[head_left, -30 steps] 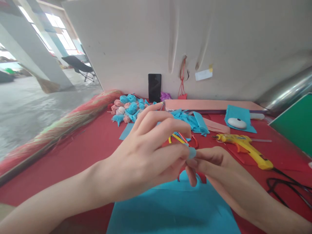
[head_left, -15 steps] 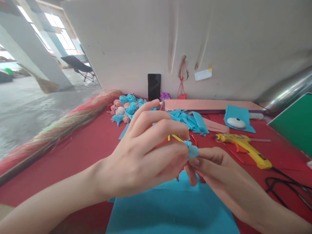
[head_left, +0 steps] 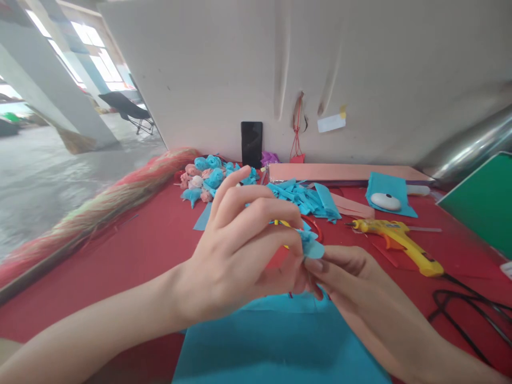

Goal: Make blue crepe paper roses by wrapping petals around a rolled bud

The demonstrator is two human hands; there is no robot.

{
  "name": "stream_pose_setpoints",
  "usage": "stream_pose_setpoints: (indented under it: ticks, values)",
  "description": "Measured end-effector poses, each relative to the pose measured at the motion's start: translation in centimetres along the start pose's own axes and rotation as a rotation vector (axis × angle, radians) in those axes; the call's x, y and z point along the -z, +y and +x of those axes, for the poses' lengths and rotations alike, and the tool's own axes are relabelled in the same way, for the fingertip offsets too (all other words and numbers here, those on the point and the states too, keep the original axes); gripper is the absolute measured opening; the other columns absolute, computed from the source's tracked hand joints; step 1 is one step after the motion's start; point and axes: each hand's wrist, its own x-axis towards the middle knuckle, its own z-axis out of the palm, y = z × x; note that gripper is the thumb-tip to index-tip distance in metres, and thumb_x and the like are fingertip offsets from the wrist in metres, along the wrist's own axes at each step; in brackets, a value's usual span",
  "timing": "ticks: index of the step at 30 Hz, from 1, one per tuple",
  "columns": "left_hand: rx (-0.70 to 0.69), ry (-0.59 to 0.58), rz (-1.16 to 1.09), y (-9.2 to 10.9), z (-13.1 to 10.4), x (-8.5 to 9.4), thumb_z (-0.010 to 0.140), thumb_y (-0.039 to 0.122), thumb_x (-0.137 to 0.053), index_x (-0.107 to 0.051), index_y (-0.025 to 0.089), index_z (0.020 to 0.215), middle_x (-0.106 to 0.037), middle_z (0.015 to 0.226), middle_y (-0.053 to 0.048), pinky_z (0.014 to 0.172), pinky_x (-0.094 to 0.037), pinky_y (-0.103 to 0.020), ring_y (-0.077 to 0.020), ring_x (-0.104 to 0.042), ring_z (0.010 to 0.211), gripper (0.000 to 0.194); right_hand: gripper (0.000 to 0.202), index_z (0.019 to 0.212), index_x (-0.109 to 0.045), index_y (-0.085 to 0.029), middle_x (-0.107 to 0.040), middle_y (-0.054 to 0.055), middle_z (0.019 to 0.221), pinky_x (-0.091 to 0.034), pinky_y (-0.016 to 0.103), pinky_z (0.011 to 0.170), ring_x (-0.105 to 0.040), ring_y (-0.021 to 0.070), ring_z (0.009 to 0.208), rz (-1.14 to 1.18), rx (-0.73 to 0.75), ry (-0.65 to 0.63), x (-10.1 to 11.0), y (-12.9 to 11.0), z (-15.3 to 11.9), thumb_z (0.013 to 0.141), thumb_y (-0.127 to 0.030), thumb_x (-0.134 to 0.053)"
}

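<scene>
A small blue paper piece (head_left: 311, 244) is pinched between the fingertips of both hands, held in the air above the red table (head_left: 132, 250), roughly at the middle of the view. The left hand (head_left: 240, 250) is closed on the piece from the left, its thumb and bent forefinger pressed to it while the other fingers are fanned upward. The right hand (head_left: 348, 272) is closed on it from below and to the right. The piece is crumpled into a short, rounded shape; its flatter tip is pointed to the right and slightly away, and no clear long axis can be made out. Directly beneath the hands a large blue paper sheet (head_left: 280, 346) is spread on the table. Behind the fingers, partly hidden by them, yellow-handled scissors (head_left: 280, 224) are seen. Farther back a heap of blue paper strips (head_left: 304, 197) is laid, and to its left a cluster of blue and pink paper flowers (head_left: 204, 178). To the right a yellow glue gun (head_left: 400, 240) is laid on its side, well apart from the hands. A black phone (head_left: 251, 144) is propped against the wall.
</scene>
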Motion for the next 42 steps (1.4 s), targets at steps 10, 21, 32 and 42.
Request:
stream_pose_setpoints:
  ticks: [10,21,32,42]
  values:
    - [0.079,0.049,-0.087,0.21,0.06,0.2,0.071,0.014,-0.057,-0.048,0.023,0.068,-0.063,0.075,0.001,0.102,-0.041,-0.05,-0.0163,-0.059,0.074,0.014,0.019,0.06,-0.072,-0.023,-0.061,-0.001,0.059,-0.037,0.024,0.057,-0.047,0.0107,0.058,0.12,0.012,-0.031,-0.45,-0.09,-0.06,0.073,-0.037,-0.072]
    - [0.099,0.0,-0.15,0.24,-0.04,0.14,0.072,0.01,-0.061,-0.049,0.021,0.07,-0.062,0.075,0.001,0.1,-0.041,-0.049,-0.0146,-0.057,0.073,0.016,0.016,0.063,-0.075,-0.027,-0.06,0.001,0.055,-0.038,0.025,0.058,-0.048,0.0129,0.059,0.177,-0.06,-0.124,-0.45,-0.17,-0.17,0.074,-0.038,-0.071]
    - [0.095,-0.002,-0.168,0.42,-0.09,0.43,0.075,0.01,-0.058,-0.05,0.019,0.07,-0.062,0.074,-0.001,0.101,-0.041,-0.05,-0.0139,-0.055,0.075,0.013,0.017,0.063,-0.075,-0.027,-0.065,0.001,0.059,-0.037,0.025,0.055,-0.048,0.0126,0.057,0.122,0.024,-0.115,-0.92,-0.06,-0.21,0.074,-0.039,-0.071]
    - [0.031,0.046,-0.056,0.44,0.11,0.58,0.074,0.014,-0.064,-0.054,0.021,0.073,-0.064,0.069,0.004,0.107,-0.039,-0.047,-0.0134,-0.055,0.075,0.012,0.018,0.066,-0.075,-0.027,-0.067,-0.001,0.065,-0.039,0.023,0.057,-0.05,0.0109,0.06,0.084,0.041,-0.144,-0.75,0.09,-0.29,0.079,-0.038,-0.068]
